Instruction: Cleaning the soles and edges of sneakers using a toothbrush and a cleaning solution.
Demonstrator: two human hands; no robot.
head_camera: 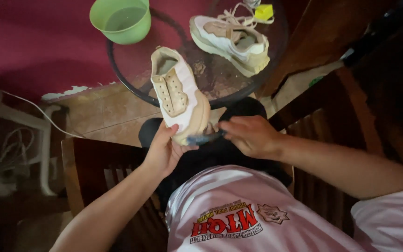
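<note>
The person sits in a dark wooden chair and holds a beige and white shoe up in front of the knees, toe end down toward the lap and heel opening up toward the round glass surface. The shoe has no lace in it; its rows of empty eyelets face left. The left hand has its grip closed around the toe end from below, thumb on the near side, fingers wrapped under the sole. The right hand comes in from the right with its grip narrow, pinched on a small dark brush whose tip touches the toe of the shoe just beside the left thumb. The brush is blurred, so I cannot make out its bristles.

On the glass surface, well apart from the held shoe, the second shoe of the pair lies on its side with its laces in place and spilling toward the far edge. A small yellow block sits just beyond it by the laces. A green plastic basin with some water in it stands at the far left rim of the surface, over a dark red rug. The glass under the shoes looks wet and smeared. Below is a tan tiled floor, and a white cable trails along the left.
</note>
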